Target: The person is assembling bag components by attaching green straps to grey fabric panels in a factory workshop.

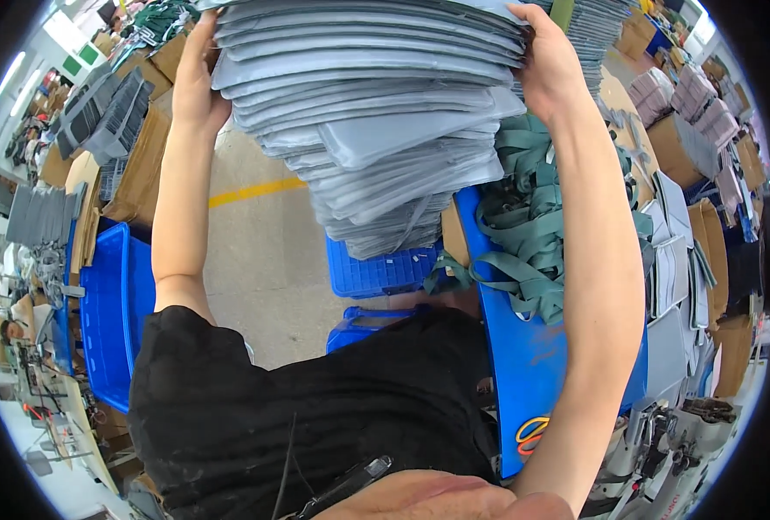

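A tall, uneven stack of flat grey fabric panels [402,130] with a glossy surface rises in front of me. Its lower layers are skewed, and one panel juts out toward me about halfway up. My left hand [198,87] is closed on the left edge of the upper panels, its fingertips partly hidden behind the pile. At the opposite edge, my right hand [554,74] grips the same upper layers, with its thumb near the top. Beneath the stack is a blue plastic crate [372,276].
Green webbing straps [528,260] lie heaped on a blue table [523,364] to the right, with yellow-and-orange-handled scissors [532,433] nearer me. A blue bin [112,312] and cardboard boxes stand at left. Sewing machine parts [671,442] appear lower right.
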Motion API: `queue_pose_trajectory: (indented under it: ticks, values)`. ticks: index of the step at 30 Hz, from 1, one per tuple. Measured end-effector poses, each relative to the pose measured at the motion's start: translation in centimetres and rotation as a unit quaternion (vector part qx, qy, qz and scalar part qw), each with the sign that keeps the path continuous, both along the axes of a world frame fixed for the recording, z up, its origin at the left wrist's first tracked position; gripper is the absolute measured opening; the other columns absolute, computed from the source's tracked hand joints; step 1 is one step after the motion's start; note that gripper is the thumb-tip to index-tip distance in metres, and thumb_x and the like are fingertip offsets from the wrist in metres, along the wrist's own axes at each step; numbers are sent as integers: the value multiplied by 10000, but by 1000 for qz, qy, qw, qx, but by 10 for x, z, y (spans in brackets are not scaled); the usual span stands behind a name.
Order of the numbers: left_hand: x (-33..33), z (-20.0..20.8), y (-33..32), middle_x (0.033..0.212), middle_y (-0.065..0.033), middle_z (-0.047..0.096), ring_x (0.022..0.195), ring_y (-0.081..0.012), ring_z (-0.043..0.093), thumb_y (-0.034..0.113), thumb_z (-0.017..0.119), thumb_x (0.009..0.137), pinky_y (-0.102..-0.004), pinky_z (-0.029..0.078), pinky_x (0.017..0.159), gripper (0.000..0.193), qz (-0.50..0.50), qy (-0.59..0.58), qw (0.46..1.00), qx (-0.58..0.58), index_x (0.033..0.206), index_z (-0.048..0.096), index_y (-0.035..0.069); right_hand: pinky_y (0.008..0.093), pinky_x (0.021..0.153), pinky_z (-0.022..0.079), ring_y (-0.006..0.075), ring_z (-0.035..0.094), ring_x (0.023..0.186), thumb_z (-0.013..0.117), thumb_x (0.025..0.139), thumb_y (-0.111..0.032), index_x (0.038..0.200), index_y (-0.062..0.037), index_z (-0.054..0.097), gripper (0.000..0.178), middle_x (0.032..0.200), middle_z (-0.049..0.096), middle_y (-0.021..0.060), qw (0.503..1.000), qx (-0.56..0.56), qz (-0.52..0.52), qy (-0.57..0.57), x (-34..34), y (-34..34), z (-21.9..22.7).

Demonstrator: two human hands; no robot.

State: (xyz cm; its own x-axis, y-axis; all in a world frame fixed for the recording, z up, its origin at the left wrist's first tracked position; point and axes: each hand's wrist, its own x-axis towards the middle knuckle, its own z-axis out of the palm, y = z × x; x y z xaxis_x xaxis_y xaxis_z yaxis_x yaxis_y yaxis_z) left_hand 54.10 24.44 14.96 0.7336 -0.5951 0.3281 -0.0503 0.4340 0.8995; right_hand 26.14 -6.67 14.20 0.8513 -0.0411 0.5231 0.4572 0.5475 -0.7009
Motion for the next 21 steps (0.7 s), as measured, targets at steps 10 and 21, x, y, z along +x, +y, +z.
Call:
queue_pose_trajectory:
  ticks: [10, 21]
  values:
    - [-8, 7, 13, 1271, -146, 689, 1162, -238, 657, 387, 555, 1051, -373, 515, 1004, 472, -35, -15, 998, -52, 1333, 618, 13, 373, 953, 382, 208, 550, 1042, 592, 943, -473, 1199, -69, 642, 481, 1114, 635, 63, 844, -68, -444, 293, -11, 75, 42]
    - [-56, -5, 0, 1386, -123, 610, 1248, -232, 593, 231, 611, 1015, -384, 427, 1101, 463, 190, -232, 945, -131, 1412, 545, 3, 449, 1121, 374, 281, 563, 1305, 564, 1018, -399, 1431, -33, 555, 552, 1411, 610, 133, 817, -29, -549, 175, -80, 79, -46]
